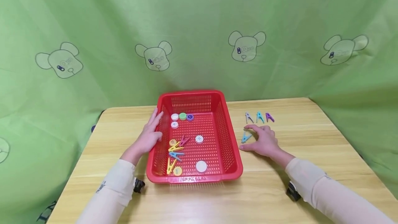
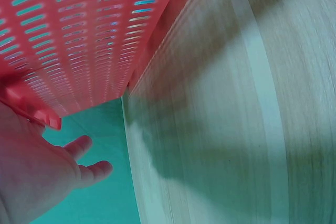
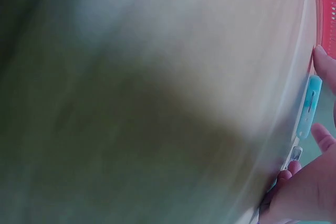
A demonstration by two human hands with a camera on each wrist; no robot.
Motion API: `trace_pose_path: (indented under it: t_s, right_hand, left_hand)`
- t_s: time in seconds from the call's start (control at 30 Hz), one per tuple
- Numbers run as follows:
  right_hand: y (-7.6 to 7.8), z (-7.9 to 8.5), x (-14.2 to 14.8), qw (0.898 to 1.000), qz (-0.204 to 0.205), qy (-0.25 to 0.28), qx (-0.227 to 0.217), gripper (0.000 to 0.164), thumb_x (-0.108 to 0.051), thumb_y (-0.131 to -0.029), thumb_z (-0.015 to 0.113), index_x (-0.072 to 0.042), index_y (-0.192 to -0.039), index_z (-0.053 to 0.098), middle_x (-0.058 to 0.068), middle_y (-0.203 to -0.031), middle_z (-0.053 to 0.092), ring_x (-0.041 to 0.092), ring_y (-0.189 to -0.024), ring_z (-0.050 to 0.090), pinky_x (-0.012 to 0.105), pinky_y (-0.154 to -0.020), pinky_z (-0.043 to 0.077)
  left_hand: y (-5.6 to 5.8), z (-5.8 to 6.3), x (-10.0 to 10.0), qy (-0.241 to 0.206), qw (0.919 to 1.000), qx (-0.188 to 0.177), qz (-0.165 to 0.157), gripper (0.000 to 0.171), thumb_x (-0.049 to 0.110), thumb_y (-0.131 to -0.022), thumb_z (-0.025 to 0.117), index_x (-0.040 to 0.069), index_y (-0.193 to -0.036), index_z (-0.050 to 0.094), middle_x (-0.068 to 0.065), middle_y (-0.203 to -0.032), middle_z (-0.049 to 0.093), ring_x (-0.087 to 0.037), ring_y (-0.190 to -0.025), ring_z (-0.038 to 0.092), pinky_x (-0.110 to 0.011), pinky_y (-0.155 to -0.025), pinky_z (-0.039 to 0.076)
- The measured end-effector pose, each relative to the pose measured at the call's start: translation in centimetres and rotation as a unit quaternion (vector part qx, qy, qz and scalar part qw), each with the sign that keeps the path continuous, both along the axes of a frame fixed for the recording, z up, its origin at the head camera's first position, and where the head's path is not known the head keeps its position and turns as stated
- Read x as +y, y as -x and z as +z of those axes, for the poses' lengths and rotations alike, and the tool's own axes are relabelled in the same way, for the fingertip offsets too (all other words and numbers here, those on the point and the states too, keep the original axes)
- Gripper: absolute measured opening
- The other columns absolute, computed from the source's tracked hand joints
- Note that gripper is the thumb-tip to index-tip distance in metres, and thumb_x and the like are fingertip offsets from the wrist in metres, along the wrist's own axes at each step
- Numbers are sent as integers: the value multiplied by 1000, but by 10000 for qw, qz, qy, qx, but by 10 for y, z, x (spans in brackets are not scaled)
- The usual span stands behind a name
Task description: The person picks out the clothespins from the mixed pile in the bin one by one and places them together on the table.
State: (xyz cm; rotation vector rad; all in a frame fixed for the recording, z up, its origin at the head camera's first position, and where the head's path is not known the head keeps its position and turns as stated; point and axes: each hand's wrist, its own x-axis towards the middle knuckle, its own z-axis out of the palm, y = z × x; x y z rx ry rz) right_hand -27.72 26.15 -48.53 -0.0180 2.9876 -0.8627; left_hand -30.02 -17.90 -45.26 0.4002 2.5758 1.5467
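Note:
My left hand (image 1: 149, 136) rests on the left rim of a red plastic basket (image 1: 233, 148). Its thumb reaches over the rim and its fingers are extended; in the left wrist view two fingertips (image 2: 100, 170) stick out free beside the basket wall. To the right of the basket, my right hand (image 1: 262, 141) is low at the table around a light blue clothespin (image 1: 246, 137). Thumb and index finger are spread on either side of it, with gaps showing. The right wrist view shows this clothespin (image 3: 310, 107) on edge between the thumb and a finger.
Grey, turquoise and purple clothespins (image 1: 259, 117) line up beyond my right hand. Inside the basket lie white, green, purple and yellow bottle caps (image 1: 182, 116), plus yellow, pink and blue clothespins (image 1: 176, 155). A green curtain (image 1: 199, 27) hangs behind the wooden table (image 1: 311, 141).

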Motion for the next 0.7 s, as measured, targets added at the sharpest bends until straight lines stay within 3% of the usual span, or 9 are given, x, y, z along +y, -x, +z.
trace_pose_path:
  t_s: [0.47, 0.7]
  right_hand:
    - [1, -1, 6, 9999, 67, 104, 76, 80, -50, -65, 90, -19, -132, 60, 29, -125, 37, 47, -115, 34, 63, -87, 38]
    - [-4, 1, 11, 9998, 126, 146, 106, 72, -49, -68, 89, -17, -127, 63, 28, -123, 40, 46, -116, 34, 63, -88, 37]
  left_hand:
    - [2, -2, -3, 53, 9999, 120, -3, 94, -5, -74, 54, 11, -160, 21, 12, -166, -8, -37, -149, -4, -61, -113, 18]
    - [2, -4, 0, 40, 9999, 110, -4, 93, -6, -74, 54, 11, -160, 22, 12, -165, -8, -37, -149, -3, -62, -113, 19]
